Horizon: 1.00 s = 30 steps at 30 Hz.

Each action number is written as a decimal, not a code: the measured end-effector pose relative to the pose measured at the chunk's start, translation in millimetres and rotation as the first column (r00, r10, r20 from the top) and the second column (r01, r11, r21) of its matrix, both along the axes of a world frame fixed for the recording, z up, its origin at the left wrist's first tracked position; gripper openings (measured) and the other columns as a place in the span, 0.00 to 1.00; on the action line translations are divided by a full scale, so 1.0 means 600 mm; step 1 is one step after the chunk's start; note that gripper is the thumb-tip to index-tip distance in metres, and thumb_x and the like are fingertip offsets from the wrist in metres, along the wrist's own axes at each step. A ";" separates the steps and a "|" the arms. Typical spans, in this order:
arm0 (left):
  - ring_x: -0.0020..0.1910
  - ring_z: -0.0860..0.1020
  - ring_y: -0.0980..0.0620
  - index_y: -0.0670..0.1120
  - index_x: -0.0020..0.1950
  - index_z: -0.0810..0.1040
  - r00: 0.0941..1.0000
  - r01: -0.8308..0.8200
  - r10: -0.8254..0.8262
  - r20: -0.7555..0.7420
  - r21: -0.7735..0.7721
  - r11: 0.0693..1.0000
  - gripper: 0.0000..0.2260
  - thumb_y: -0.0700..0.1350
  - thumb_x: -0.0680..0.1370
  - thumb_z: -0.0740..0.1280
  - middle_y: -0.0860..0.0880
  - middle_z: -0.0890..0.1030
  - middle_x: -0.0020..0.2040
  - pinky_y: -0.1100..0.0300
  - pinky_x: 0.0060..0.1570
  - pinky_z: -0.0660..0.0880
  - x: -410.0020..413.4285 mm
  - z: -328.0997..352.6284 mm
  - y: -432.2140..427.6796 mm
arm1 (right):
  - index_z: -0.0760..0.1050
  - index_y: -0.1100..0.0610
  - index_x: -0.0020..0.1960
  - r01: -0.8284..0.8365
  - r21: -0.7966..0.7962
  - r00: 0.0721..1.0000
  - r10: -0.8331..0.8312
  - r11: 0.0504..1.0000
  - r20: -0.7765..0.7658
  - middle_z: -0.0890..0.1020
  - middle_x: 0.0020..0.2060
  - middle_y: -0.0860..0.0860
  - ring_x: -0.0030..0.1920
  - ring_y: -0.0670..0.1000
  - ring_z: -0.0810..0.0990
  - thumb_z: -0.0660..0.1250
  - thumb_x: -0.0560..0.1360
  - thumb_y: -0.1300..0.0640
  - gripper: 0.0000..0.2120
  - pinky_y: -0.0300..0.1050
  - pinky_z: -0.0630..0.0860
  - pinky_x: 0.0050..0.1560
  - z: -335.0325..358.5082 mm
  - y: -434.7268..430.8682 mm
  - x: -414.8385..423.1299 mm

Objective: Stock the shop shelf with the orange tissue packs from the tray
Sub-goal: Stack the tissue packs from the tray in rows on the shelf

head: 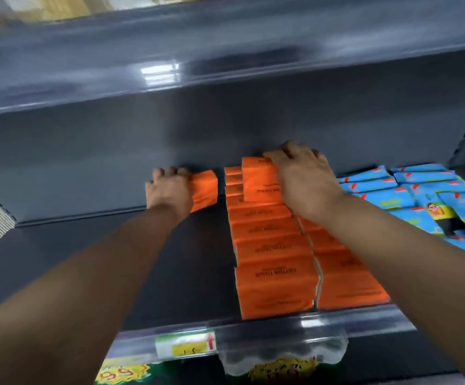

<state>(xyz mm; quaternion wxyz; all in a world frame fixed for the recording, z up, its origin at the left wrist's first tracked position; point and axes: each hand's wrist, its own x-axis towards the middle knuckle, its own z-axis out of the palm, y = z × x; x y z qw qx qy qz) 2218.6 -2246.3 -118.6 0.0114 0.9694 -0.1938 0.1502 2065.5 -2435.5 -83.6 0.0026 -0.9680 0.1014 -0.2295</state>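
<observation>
Orange tissue packs [275,282] fill the shelf [186,273] in front of me in two side-by-side rows running from the front lip back toward the rear wall, each pack lying flat with its long axis across, from nine to three o'clock. Nearest me is the price rail [186,347] with its yellow label; the tray is nowhere in view.

Farther in, my right hand [306,182] reaches over the right-hand row at about one o'clock and lies spread on a raised pack [259,182] that sits one layer up at the back of the left row; the fingers curl over its far right corner, clamped on it as far as I can judge.

At about eleven o'clock my left hand [170,190] is closed around a single pack [205,191] held on the bare shelf floor, just left of the rows and close to the rear wall, with a narrow dark gap between it and them. This pack lies to the right of that hand, so I judge the next move to be a short slide toward three o'clock to butt it against the row, starting a third one. My left hand is the nearer for that.

Blue packets [420,195] lie at two o'clock, beyond the orange rows.
</observation>
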 end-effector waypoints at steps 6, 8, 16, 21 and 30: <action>0.62 0.64 0.39 0.52 0.66 0.71 0.994 -0.059 0.054 -0.092 -0.058 0.997 0.20 0.38 0.76 0.59 0.42 0.65 0.63 0.48 0.57 0.70 0.041 -0.004 -0.035 | 0.65 0.49 0.69 -0.026 -0.037 0.998 0.024 0.999 -0.062 0.70 0.61 0.53 0.64 0.57 0.68 0.61 0.74 0.62 0.25 0.54 0.64 0.62 0.011 -0.008 0.023; 0.61 0.64 0.39 0.52 0.66 0.71 0.994 -0.046 0.035 -0.103 -0.105 0.993 0.21 0.36 0.76 0.57 0.42 0.64 0.63 0.47 0.56 0.72 0.047 -0.011 -0.045 | 0.65 0.47 0.69 -0.010 -0.047 0.999 0.007 0.999 -0.053 0.70 0.61 0.52 0.64 0.55 0.68 0.61 0.74 0.62 0.26 0.54 0.64 0.61 0.014 -0.011 0.025; 0.62 0.64 0.41 0.47 0.68 0.69 0.993 0.026 -0.064 -0.097 -0.356 0.934 0.26 0.29 0.72 0.58 0.42 0.62 0.65 0.50 0.55 0.72 0.063 -0.026 -0.066 | 0.65 0.45 0.69 -0.017 0.015 1.000 0.018 1.000 -0.019 0.70 0.61 0.49 0.64 0.54 0.67 0.64 0.75 0.61 0.26 0.54 0.68 0.58 0.010 -0.007 0.027; 0.62 0.64 0.40 0.46 0.68 0.69 0.997 0.032 -0.059 -0.051 -0.428 0.903 0.27 0.29 0.71 0.59 0.42 0.65 0.63 0.49 0.55 0.72 0.058 -0.015 -0.010 | 0.65 0.46 0.69 -0.050 0.094 0.998 0.047 0.994 0.033 0.71 0.61 0.50 0.65 0.54 0.68 0.65 0.75 0.59 0.24 0.54 0.67 0.59 0.030 0.034 0.062; 0.48 0.78 0.49 0.48 0.68 0.67 0.970 0.094 -0.231 -0.073 -0.766 0.636 0.23 0.31 0.75 0.58 0.51 0.74 0.58 0.58 0.47 0.75 0.036 0.011 0.121 | 0.69 0.47 0.65 -0.209 0.180 0.976 0.215 0.961 -0.017 0.72 0.59 0.50 0.63 0.54 0.71 0.68 0.73 0.60 0.23 0.50 0.68 0.60 0.004 0.174 0.196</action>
